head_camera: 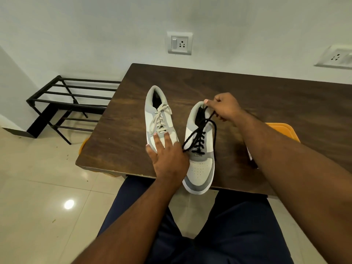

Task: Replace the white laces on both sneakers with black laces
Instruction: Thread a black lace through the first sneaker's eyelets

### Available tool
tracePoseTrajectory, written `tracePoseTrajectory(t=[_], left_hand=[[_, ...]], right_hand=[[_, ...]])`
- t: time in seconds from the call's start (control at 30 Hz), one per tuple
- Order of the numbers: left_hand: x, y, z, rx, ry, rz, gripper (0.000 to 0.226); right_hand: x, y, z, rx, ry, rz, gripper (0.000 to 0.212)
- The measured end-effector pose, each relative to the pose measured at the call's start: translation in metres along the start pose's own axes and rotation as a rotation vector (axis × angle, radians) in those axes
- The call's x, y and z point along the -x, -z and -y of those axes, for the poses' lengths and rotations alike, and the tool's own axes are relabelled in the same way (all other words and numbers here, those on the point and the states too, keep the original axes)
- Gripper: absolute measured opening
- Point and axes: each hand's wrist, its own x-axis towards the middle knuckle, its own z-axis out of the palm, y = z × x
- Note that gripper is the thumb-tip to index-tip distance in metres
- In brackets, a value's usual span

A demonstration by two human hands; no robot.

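Two grey-and-white sneakers lie on a dark wooden table (266,96), toes toward me. The left sneaker (152,113) carries white laces (160,119). The right sneaker (200,168) is threaded with black laces (198,141), and its toe hangs over the table's near edge. My left hand (167,157) rests flat on the left sneaker's toe with fingers straight. My right hand (222,107) pinches an end of the black lace above the right sneaker's collar, pulling it taut. A second black lace end loops loose down the shoe's right side.
A black metal shoe rack (66,103) stands on the tiled floor left of the table. An orange chair (283,130) shows behind my right forearm, with a white object partly hidden at the table edge. Wall sockets (180,43) sit above the table. My legs are under the near edge.
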Motion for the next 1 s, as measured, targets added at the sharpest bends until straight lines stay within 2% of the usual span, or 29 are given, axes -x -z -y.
tracePoseTrajectory(t=[0.1, 0.2, 0.3, 0.4, 0.5, 0.63, 0.77, 1.0], left_hand=[[-0.005, 0.002, -0.013, 0.079, -0.046, -0.077, 0.035], [-0.009, -0.001, -0.025, 0.075, -0.138, -0.145, 0.031], [-0.009, -0.006, -0.029, 0.036, -0.244, -0.33, 0.017], [0.003, -0.018, -0.025, -0.03, -0.384, -0.421, 0.01], [0.021, -0.037, -0.017, -0.045, -0.457, -0.407, 0.003], [0.029, -0.058, -0.011, 0.033, -0.549, -0.355, 0.002], [0.035, -0.069, -0.007, 0.115, -0.602, -0.318, 0.024], [0.035, -0.073, -0.004, 0.067, -0.604, -0.323, 0.032]], right_hand=[[0.006, 0.007, 0.0, -0.056, -0.041, 0.131, 0.036], [0.006, 0.011, -0.001, -0.106, -0.074, 0.108, 0.031], [0.005, 0.01, 0.001, -0.217, -0.119, 0.105, 0.028], [0.002, 0.005, 0.007, -0.292, -0.167, 0.063, 0.027], [-0.001, -0.001, 0.014, -0.442, -0.228, 0.015, 0.026], [-0.007, -0.014, 0.02, -0.626, -0.183, -0.061, 0.022], [-0.013, -0.02, 0.019, -0.826, -0.203, -0.151, 0.018], [-0.024, -0.015, 0.018, -0.862, -0.228, -0.195, 0.013]])
